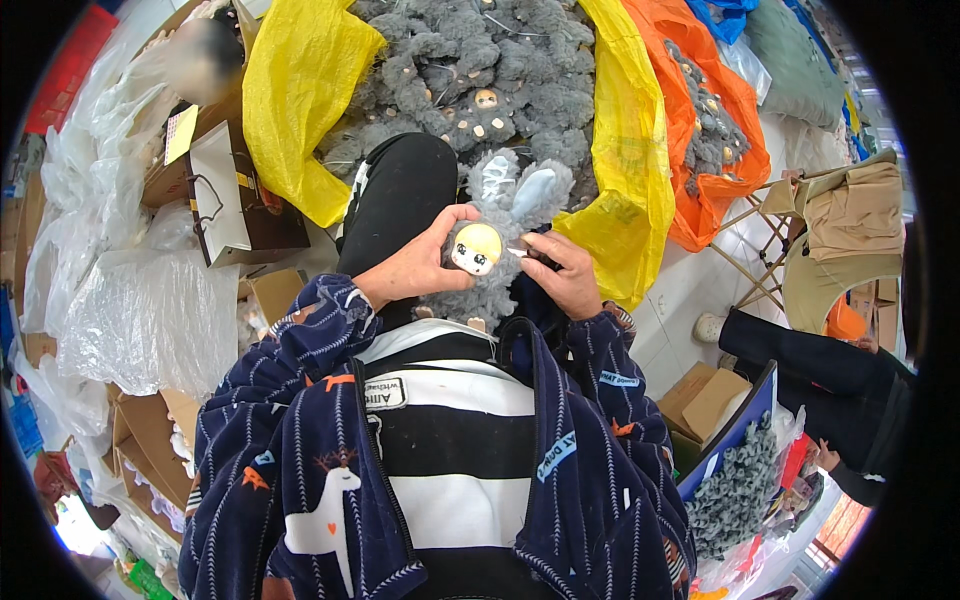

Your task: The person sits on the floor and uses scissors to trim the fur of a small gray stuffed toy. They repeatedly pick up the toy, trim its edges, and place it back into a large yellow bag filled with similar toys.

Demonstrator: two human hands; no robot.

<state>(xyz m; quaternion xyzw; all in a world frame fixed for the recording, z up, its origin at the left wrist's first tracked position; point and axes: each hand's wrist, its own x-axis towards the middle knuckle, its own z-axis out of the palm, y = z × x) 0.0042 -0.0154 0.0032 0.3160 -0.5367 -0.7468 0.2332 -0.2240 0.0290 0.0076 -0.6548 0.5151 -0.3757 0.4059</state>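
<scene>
A grey fluffy plush doll [500, 215] with rabbit ears and a pale doll face is held upright over my lap. My left hand [415, 265] grips it on its left side, thumb near the face. My right hand [565, 275] pinches at its right side beside the face, with something small and pale at the fingertips. Both sleeves are dark blue with a printed pattern.
A yellow bag [300, 90] full of the same grey plush dolls [480, 80] lies ahead. An orange bag [720, 130] with more dolls is to the right. Clear plastic bags [150, 310] and cardboard boxes [150, 430] sit left. Another person's dark sleeve [800, 350] is at right.
</scene>
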